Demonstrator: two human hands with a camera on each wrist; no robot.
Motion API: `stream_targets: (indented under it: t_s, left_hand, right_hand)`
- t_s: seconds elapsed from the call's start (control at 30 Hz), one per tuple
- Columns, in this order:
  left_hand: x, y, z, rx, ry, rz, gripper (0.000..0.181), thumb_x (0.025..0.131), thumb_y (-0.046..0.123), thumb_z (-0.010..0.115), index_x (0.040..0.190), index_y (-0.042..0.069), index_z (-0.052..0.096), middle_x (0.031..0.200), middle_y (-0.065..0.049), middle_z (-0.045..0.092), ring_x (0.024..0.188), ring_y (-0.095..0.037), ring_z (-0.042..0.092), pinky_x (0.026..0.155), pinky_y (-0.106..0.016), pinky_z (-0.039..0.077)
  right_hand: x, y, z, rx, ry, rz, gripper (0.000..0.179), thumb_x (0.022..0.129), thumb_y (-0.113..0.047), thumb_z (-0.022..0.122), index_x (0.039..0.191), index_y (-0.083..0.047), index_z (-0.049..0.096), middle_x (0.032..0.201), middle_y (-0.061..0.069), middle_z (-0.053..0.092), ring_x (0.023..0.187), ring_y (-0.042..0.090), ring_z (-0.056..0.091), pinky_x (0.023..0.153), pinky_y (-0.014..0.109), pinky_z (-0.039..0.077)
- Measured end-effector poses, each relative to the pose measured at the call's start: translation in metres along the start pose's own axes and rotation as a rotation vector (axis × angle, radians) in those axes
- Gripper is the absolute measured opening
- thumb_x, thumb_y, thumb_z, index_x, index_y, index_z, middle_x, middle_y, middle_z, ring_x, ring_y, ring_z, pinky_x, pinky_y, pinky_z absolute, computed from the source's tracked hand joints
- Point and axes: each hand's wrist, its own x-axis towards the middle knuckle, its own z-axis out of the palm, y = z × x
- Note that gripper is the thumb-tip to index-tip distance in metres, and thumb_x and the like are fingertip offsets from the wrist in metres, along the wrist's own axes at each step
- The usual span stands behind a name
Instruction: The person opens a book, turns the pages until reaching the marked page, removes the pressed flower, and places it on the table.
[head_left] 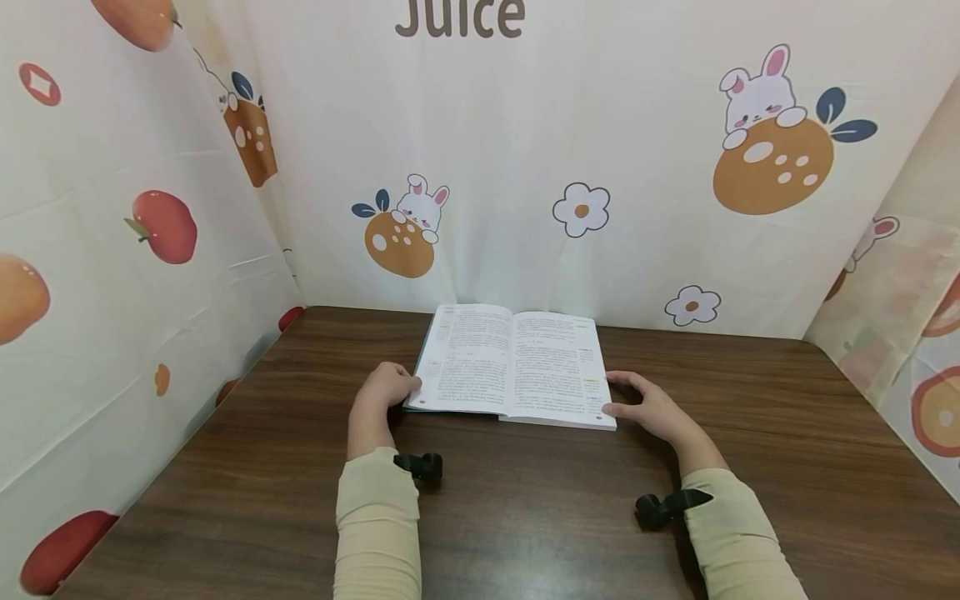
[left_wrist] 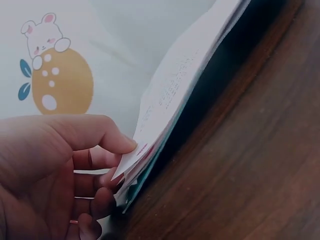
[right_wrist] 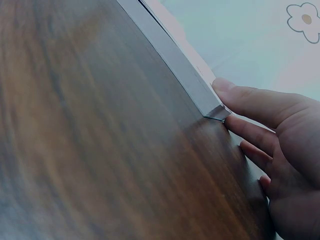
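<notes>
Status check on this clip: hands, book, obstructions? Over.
Left hand pinching left edge of book; right hand touching its right edge. Book open on table. No obstruction seen at either hand.

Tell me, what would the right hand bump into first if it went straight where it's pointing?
The open book, most likely: the right hand points at its side edge and seems to be touching it, though exact contact is hard to judge.

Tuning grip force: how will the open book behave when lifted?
The open book would probably fold at its spine, since it lies spread. Its pages may fan: they splay at the left hand. The thick right page stack suggests some heft.
</notes>
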Motion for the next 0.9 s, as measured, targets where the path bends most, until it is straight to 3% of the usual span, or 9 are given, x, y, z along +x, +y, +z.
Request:
stream_targets:
  t_s: [0.33, 0.5, 0.6, 0.7, 0.8, 0.9]
  left_hand:
    - [0.004, 0.001, 0.008, 0.067, 0.031, -0.036, 0.022, 0.084, 0.027, 0.063, 0.076, 0.007, 0.057, 0.074, -0.007, 0.053, 0.069, -0.021, 0.049, 0.058, -0.032, 0.038]
    - [0.005, 0.005, 0.012, 0.095, 0.056, 0.003, 0.018, 0.082, 0.022, 0.064, 0.082, 0.006, 0.055, 0.079, -0.008, 0.055, 0.073, -0.023, 0.050, 0.061, -0.033, 0.038]
    - [0.006, 0.015, 0.015, 0.087, 0.065, 0.106, 0.014, 0.082, 0.015, 0.062, 0.091, 0.007, 0.055, 0.088, -0.010, 0.054, 0.081, -0.024, 0.049, 0.064, -0.034, 0.039]
    - [0.003, 0.035, 0.023, 0.091, 0.060, 0.269, 0.019, 0.081, 0.009, 0.058, 0.101, 0.009, 0.059, 0.102, -0.008, 0.055, 0.093, -0.024, 0.047, 0.071, -0.036, 0.041]
    - [-0.002, 0.060, 0.037, 0.191, 0.023, 0.452, 0.030, 0.082, 0.009, 0.057, 0.112, 0.013, 0.063, 0.118, -0.006, 0.055, 0.109, -0.025, 0.043, 0.085, -0.041, 0.039]
    - [-0.008, 0.078, 0.053, 0.329, -0.033, 0.550, 0.037, 0.084, 0.013, 0.058, 0.120, 0.018, 0.062, 0.129, -0.003, 0.051, 0.118, -0.025, 0.040, 0.096, -0.045, 0.032]
  right_hand:
    - [0.000, -0.001, -0.001, -0.005, -0.003, 0.009, 0.070, 0.077, -0.039, 0.073, 0.133, -0.007, 0.044, 0.142, 0.021, 0.032, 0.131, 0.039, 0.022, 0.101, 0.061, 0.014]
    - [0.000, -0.001, -0.001, -0.011, -0.002, 0.014, 0.070, 0.077, -0.039, 0.073, 0.133, -0.007, 0.044, 0.142, 0.021, 0.032, 0.131, 0.040, 0.022, 0.101, 0.062, 0.015]
    - [0.000, -0.001, -0.001, -0.016, -0.007, 0.021, 0.071, 0.077, -0.040, 0.073, 0.133, -0.007, 0.044, 0.142, 0.022, 0.031, 0.131, 0.041, 0.022, 0.100, 0.062, 0.015]
    - [0.000, 0.000, -0.001, -0.018, -0.007, 0.024, 0.071, 0.077, -0.040, 0.073, 0.133, -0.008, 0.043, 0.143, 0.022, 0.031, 0.131, 0.041, 0.021, 0.100, 0.063, 0.014]
    - [0.000, 0.000, 0.000, -0.014, 0.000, 0.021, 0.071, 0.077, -0.039, 0.073, 0.133, -0.007, 0.043, 0.142, 0.021, 0.032, 0.131, 0.040, 0.022, 0.100, 0.062, 0.014]
    - [0.000, 0.000, 0.001, -0.004, -0.004, 0.017, 0.071, 0.077, -0.039, 0.073, 0.133, -0.007, 0.043, 0.142, 0.021, 0.032, 0.131, 0.040, 0.023, 0.101, 0.062, 0.015]
